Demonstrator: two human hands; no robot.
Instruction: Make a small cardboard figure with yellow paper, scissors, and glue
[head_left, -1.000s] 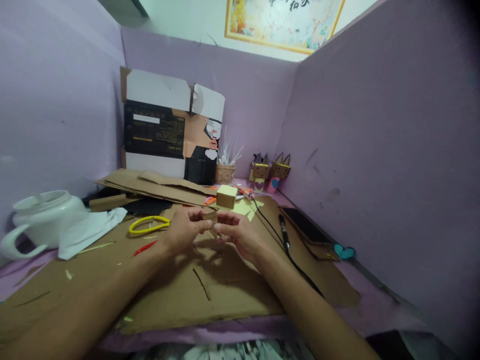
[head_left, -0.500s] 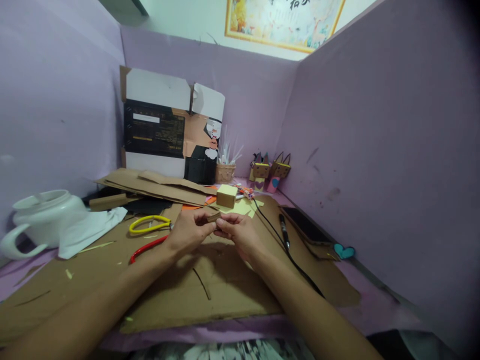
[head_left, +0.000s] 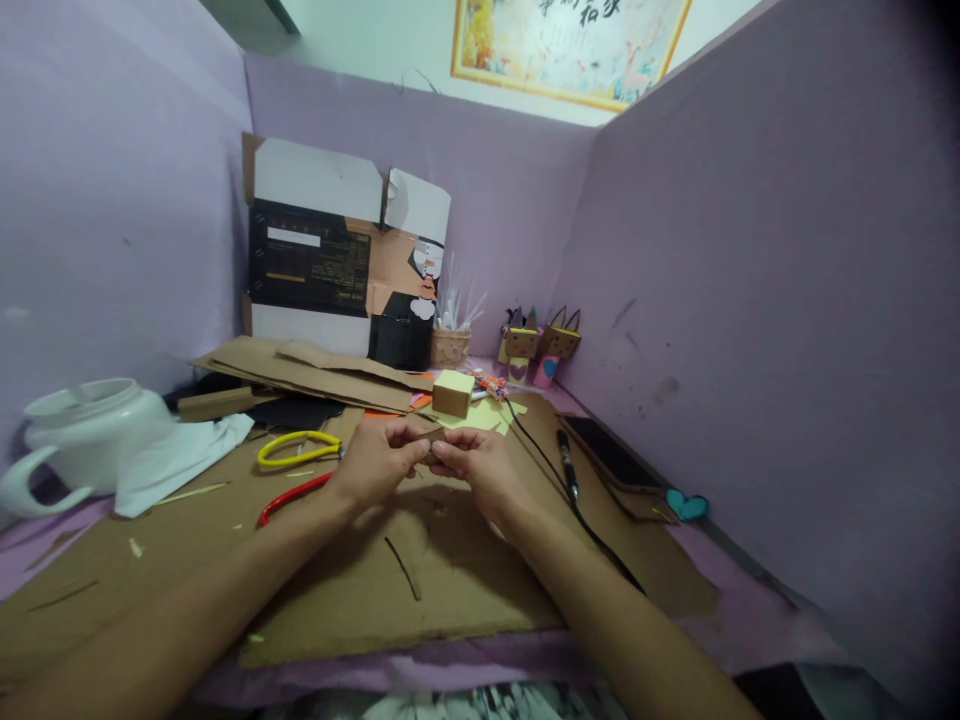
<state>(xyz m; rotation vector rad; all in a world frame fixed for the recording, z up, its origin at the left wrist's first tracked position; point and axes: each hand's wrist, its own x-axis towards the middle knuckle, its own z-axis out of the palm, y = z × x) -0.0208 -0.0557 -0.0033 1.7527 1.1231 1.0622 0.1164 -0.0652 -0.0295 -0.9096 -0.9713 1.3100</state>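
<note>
Between my two hands, just above the cardboard sheet, is a small brown piece of cardboard. My left hand pinches its left end with thumb and fingers. At the other end my right hand grips it the same way, the fingertips of both hands almost meeting. Much of the piece is hidden by the fingers. Just beyond them sits a small cardboard box with a pale yellow top. Scissors or pliers with a yellow handle and a red handle lie left of my left hand, their working end covered.
A brown cardboard sheet covers the tabletop. At left stands a white pot beside a white cloth. Cardboard strips lie behind. On the right are a black pen, a cable, a phone and a blue heart.
The small cardboard piece has turned slightly between my fingers, showing its face differently. Both hands stay in nearly the same place, and the other things have not moved.
</note>
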